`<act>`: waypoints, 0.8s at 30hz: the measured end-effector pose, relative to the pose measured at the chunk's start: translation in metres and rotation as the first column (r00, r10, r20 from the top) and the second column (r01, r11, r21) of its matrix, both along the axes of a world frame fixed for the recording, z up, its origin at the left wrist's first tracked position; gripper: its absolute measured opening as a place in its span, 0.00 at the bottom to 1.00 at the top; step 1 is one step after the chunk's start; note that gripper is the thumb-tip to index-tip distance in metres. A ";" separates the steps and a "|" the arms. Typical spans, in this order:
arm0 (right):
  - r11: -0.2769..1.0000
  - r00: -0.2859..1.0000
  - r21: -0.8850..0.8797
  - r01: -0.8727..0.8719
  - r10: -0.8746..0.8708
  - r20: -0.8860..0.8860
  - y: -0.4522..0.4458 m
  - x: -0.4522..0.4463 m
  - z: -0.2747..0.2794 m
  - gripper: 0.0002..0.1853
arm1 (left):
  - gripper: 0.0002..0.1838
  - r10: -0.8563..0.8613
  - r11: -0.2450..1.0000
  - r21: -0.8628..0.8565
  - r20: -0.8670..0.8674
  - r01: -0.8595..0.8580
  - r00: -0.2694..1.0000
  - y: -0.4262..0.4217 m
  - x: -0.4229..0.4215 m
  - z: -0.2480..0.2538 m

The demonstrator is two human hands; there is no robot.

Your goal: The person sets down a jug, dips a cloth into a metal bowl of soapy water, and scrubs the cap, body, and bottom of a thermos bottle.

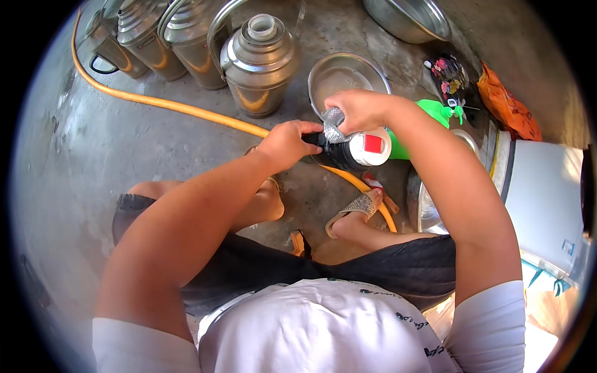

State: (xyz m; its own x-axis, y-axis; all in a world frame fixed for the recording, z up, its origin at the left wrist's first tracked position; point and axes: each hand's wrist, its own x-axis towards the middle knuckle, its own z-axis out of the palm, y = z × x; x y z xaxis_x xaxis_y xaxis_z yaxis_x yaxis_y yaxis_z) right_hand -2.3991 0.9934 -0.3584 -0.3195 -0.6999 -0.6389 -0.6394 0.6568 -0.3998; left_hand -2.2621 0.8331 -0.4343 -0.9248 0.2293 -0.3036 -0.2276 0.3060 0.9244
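My left hand (pixel 290 144) is wrapped round the near side of a black flask-like vessel (pixel 346 155), which is tilted on its side. Its white end (pixel 367 147) carries a red square (pixel 373 143) and points to the right. In my right hand (pixel 359 110) is a bunched silvery-grey scrubbing cloth (pixel 334 126), pressed against the upper side of the vessel. My fingers and the cloth hide part of the black body. Just beyond my hands sits a round metal basin (pixel 345 69) with some liquid in it.
Several steel flasks with handles, one the nearest flask (pixel 259 68), stand at the upper left. A yellow hose (pixel 180 110) crosses the concrete floor. At right are a green bottle (pixel 429 115), an orange bag (pixel 507 102) and a pale box (pixel 544 199). A larger basin (pixel 404 22) lies farther back.
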 end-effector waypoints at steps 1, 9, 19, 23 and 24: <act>0.997 0.999 0.068 -0.027 0.030 -0.035 -0.004 0.008 0.001 0.24 | 0.26 -0.013 1.000 -0.010 0.028 0.014 1.000 0.001 0.001 0.003; 0.978 0.958 0.069 0.198 -0.208 0.198 0.002 -0.005 0.012 0.21 | 0.26 0.001 0.999 0.033 0.078 -0.004 0.997 0.001 -0.006 -0.003; 0.972 0.958 0.004 0.235 -0.233 0.168 -0.006 0.003 0.004 0.28 | 0.24 0.027 1.000 -0.012 0.018 -0.026 0.999 -0.008 -0.009 0.002; 0.992 0.992 0.089 -0.093 0.100 -0.075 -0.014 0.024 0.010 0.35 | 0.25 -0.055 0.998 -0.025 -0.007 0.055 0.998 -0.008 -0.012 -0.012; 0.990 0.991 0.108 -0.095 0.104 -0.083 -0.018 0.028 0.013 0.34 | 0.25 -0.088 0.996 -0.013 0.010 0.088 0.996 -0.008 -0.012 -0.019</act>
